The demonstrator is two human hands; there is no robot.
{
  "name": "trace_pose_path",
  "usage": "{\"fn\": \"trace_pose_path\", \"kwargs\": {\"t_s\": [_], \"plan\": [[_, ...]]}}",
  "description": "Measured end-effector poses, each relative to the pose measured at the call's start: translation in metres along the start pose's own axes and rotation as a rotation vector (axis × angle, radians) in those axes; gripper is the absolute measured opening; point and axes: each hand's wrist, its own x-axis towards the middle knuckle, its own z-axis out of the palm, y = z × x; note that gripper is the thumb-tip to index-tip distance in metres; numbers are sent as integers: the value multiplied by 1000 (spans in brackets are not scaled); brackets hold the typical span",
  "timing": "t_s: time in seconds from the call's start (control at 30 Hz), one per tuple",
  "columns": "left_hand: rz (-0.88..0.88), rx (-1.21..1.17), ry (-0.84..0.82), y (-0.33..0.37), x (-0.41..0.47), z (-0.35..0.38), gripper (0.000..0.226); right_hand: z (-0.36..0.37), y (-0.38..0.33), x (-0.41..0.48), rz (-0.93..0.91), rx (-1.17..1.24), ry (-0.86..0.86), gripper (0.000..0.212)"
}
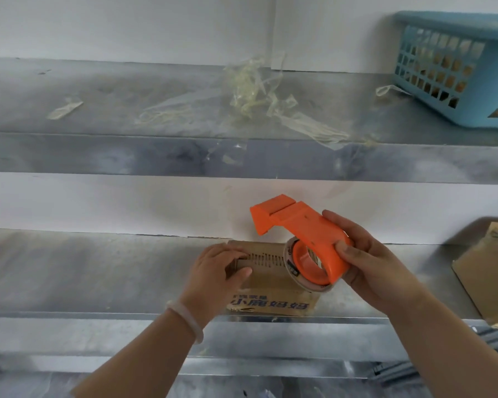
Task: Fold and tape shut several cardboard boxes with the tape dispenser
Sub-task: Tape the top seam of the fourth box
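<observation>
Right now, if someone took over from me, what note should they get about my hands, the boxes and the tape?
Left hand: holds the box on the lower shelf.
Right hand: grips the dispenser, raised over the box's right end.
Done: the box looks folded shut; no tape shows on it.
Left: tape this box, then deal with the second box at the far right.

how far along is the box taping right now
Done: the small cardboard box looks folded closed, the left hand holding its end. In hand: the right hand grips the orange tape dispenser just above it, tape not yet laid that I can see. Left: taping it, then the second cardboard box at the right edge.
</observation>
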Motion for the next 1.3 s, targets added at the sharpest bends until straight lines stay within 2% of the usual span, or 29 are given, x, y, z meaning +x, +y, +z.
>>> {"fn": "trace_pose_path", "kwargs": {"t_s": [0.07, 0.17, 0.3, 0.5, 0.57, 0.67, 0.8, 0.93, 1.17, 1.3], "plan": [[-66, -145, 19, -1, 3, 1, 22, 0, 0, 6, 11, -96, -24, 80], [-88, -162, 7, -2, 7, 1, 23, -2, -1, 17, 49, -245, -118, 98], [-82, -157, 17, -6, 10, 2, 22, -1, -2, 33, 106, -340, -235, 91], [-103, -276, 73, -10, 8, 9, 20, 7, 8, 53, 183, -446, -284, 89], [-111, -393, 58, -10, 9, 10, 23, 4, 11, 57, 212, -461, -298, 88], [-239, -714, -11, -15, 15, 3, 21, -2, 11, 59, 251, -405, -322, 88], [-497, -887, -56, -21, 28, -18, 33, -3, 10, 63, 272, -405, -335, 89], [-477, -900, -135, -16, 39, -35, 41, -3, 8, 66, 284, -428, -351, 87], [-528, -880, -178, -11, 44, -49, 27, -3, 6, 65, 281, -440, -402, 75], [-536, -951, -241, -4, 42, -55, 22, -5, 5, 64, 272, -425, -428, 73]]}}
